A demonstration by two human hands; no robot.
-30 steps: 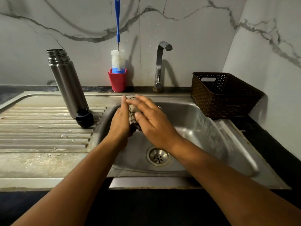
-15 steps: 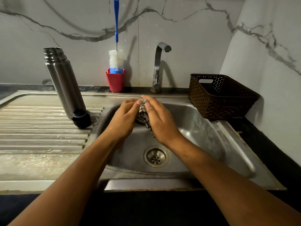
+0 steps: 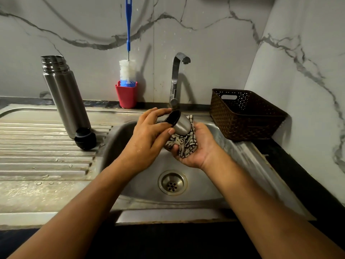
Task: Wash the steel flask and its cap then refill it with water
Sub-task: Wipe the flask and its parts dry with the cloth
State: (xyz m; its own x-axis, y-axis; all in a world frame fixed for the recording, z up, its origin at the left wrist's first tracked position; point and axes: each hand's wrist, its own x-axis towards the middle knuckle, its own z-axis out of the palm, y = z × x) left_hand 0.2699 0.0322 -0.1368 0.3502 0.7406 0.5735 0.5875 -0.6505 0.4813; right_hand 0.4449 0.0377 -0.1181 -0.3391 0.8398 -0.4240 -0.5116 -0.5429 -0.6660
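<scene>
While on cloth (image 3: 186,145), cap (image 3: 183,125) mouth up-left, aslant.

Readable text, brands, numbers: none. I found no legible marking on flask (image 3: 63,96), cap (image 3: 182,124), brush handle (image 3: 128,25) or basket (image 3: 242,124).

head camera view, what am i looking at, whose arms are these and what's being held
No machine here: a camera worn on a person's head looks down at their two bare arms over a steel sink. The left hand holds the flask's steel cap; the right hand cradles a patterned cloth under it. On the draining board sit the open steel flask and its black stopper. Behind are a tap, a bottle brush in a red cup, and a brown basket.
</scene>
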